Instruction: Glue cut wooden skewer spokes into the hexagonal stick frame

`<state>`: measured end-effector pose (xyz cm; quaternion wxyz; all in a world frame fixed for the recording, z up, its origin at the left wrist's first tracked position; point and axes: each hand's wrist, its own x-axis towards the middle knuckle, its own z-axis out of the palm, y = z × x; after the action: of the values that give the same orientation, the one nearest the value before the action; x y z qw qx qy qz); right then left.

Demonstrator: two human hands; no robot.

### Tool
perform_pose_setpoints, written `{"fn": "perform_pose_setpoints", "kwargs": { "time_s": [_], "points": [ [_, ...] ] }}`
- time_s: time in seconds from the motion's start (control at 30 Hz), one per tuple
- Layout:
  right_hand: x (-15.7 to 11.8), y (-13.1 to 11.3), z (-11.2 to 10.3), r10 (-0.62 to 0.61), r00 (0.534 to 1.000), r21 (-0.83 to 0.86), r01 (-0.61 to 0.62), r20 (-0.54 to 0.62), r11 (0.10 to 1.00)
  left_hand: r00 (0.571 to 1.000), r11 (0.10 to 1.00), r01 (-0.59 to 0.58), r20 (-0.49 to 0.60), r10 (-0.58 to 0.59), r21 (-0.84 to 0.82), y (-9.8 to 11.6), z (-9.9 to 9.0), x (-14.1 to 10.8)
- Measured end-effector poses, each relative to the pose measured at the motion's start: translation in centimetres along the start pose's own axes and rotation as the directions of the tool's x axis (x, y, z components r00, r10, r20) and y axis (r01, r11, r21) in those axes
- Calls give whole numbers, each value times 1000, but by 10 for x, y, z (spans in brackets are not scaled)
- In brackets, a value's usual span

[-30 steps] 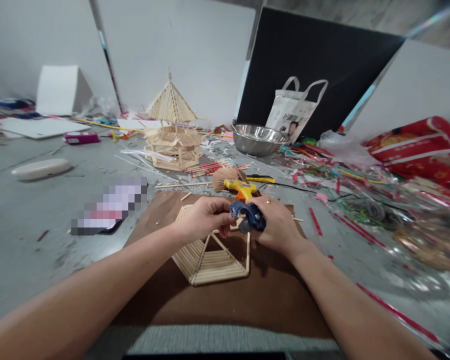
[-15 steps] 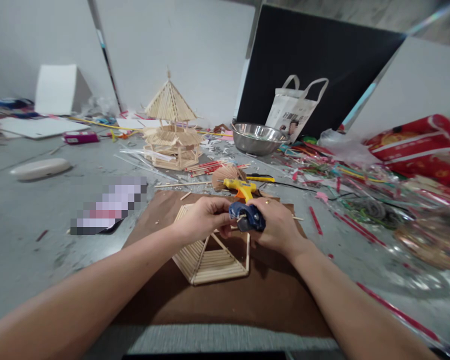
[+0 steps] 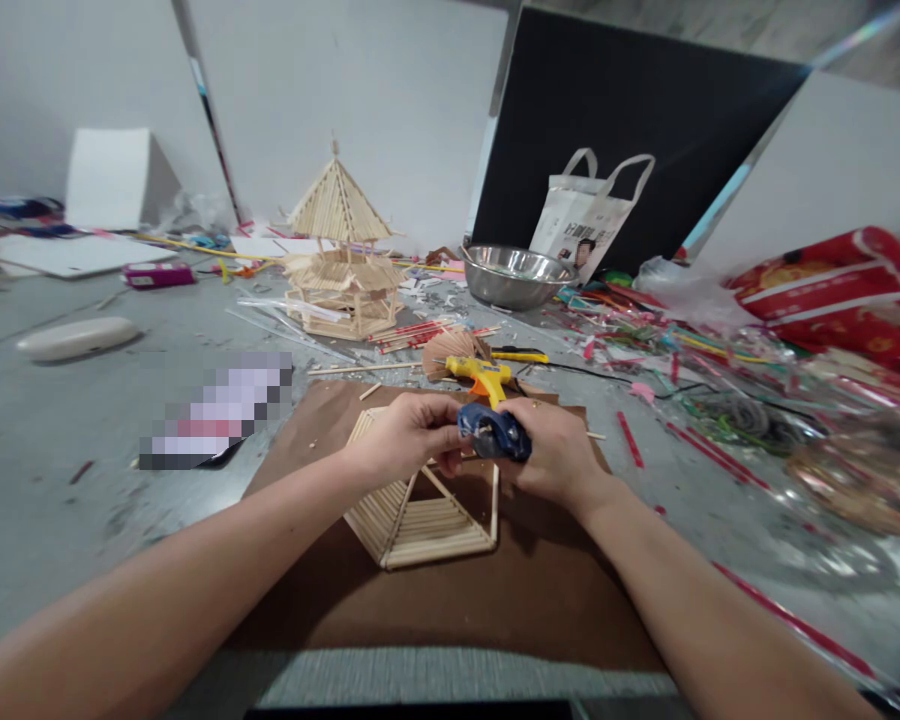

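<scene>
My right hand (image 3: 559,445) is closed around a dark blue hand tool (image 3: 514,435) with a greyish middle; its exact kind is unclear. A thin pale tip shows at the tool's centre. My left hand (image 3: 412,435) pinches at the tool's left side, and what lies between its fingers is hidden. Below both hands lies a many-sided panel of pale wooden sticks (image 3: 435,535), with slatted sections and an open section at the right. The panel rests on a brown sheet (image 3: 390,620). Just beyond my hands sits a yellow glue gun (image 3: 484,375).
A stick pagoda model (image 3: 341,215) stands at the back. Nearby are a metal bowl (image 3: 514,285), a white bag (image 3: 581,220), a yellow cutter knife (image 3: 521,355) and red-tipped sticks (image 3: 412,335). A blurred-out phone-like object (image 3: 221,410) lies left. Plastic scraps and red strips (image 3: 712,455) litter the right.
Both hands stay in nearly the same place. The blue tool has turned slightly, and the pale tip at its centre shows less. The view has shifted a touch.
</scene>
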<state>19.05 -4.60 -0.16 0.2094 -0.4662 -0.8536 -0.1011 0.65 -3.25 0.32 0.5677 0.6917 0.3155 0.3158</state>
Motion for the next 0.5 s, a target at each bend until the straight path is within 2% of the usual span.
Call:
{"fn": "perform_pose_setpoints", "kwargs": {
  "time_s": [0.27, 0.5],
  "points": [
    [2, -6, -7, 88, 992, 8, -89, 88, 996, 1000, 974, -24, 23, 19, 226, 1, -1, -3],
    [2, -8, -8, 141, 982, 4, -143, 128, 990, 1000, 973, -16, 23, 11, 229, -1, 1, -2]
  ]
}}
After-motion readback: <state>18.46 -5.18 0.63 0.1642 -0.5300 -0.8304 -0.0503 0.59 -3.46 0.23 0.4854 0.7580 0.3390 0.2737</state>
